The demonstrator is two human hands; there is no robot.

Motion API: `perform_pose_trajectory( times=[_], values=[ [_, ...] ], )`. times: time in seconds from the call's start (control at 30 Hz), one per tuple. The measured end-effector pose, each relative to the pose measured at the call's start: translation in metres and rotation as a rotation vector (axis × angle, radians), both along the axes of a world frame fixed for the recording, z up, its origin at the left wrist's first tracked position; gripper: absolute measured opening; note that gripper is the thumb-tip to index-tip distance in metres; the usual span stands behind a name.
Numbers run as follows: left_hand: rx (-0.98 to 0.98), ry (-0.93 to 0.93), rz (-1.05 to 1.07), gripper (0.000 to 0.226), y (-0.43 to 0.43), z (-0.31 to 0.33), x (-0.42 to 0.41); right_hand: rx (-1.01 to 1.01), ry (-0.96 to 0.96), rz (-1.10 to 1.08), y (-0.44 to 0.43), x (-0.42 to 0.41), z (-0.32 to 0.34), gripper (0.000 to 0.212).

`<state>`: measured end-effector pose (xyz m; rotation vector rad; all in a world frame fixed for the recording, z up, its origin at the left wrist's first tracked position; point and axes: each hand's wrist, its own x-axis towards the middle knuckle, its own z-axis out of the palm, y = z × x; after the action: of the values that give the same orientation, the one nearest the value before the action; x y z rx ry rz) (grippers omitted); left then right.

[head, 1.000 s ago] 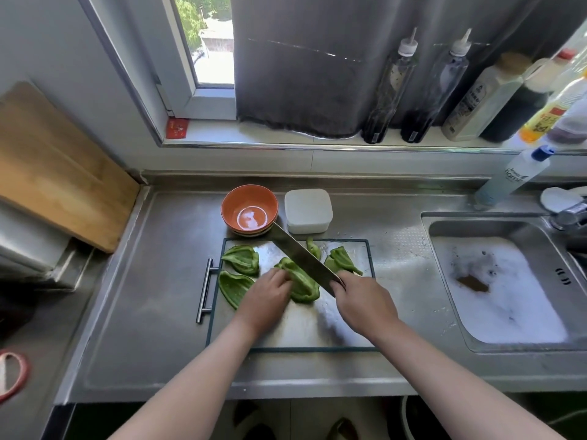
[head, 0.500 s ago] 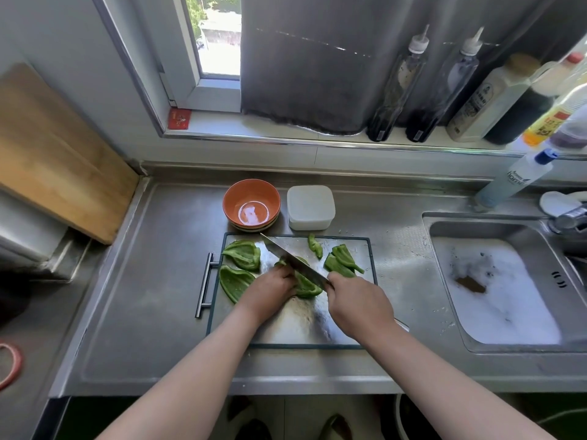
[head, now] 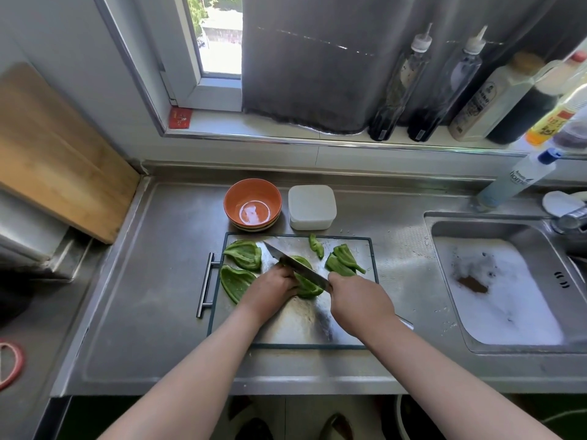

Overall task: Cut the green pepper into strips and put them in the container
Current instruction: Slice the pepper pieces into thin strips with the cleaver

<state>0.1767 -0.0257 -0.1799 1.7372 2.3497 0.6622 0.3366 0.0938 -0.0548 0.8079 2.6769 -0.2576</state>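
Observation:
On the steel cutting board (head: 317,328) lies a green pepper piece (head: 306,285), and my left hand (head: 270,289) holds it down with curled fingers. My right hand (head: 359,296) grips the handle of a knife (head: 295,265) whose blade rests across that piece, tip pointing to the far left. Two large pepper pieces (head: 243,254) (head: 235,281) lie at the board's left. Cut strips (head: 343,265) and one small strip (head: 316,246) lie at the far right. A white lidded container (head: 312,207) stands behind the board.
An orange bowl (head: 252,204) stands left of the container. A sink (head: 495,290) full of foam is at the right, with a tap and a soap bottle (head: 514,179) beside it. Bottles line the window sill. A wooden board (head: 54,154) leans at the left.
The knife blade has come down from a raised slant onto the pepper piece under my left hand. My view has shifted slightly downwards.

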Motion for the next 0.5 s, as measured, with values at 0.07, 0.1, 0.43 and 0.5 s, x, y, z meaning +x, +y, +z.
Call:
perform_pose_trajectory(
  times=[0.07,0.1,0.43,0.5],
  values=[
    [-0.004,-0.02,-0.003,0.022,0.0,-0.003,-0.001,0.0,-0.055,0.01,-0.001,-0.003,0.003,0.018],
    [-0.003,-0.036,-0.003,0.022,0.0,-0.003,-0.001,-0.013,-0.071,0.007,0.0,-0.004,0.004,0.019],
    [0.042,-0.082,-0.014,0.018,-0.001,-0.006,-0.005,-0.143,-0.147,-0.071,0.02,-0.01,0.007,0.018],
    [0.043,-0.086,-0.021,0.016,-0.001,-0.006,-0.005,-0.153,-0.142,-0.087,0.021,-0.008,0.002,0.017]
  ],
)
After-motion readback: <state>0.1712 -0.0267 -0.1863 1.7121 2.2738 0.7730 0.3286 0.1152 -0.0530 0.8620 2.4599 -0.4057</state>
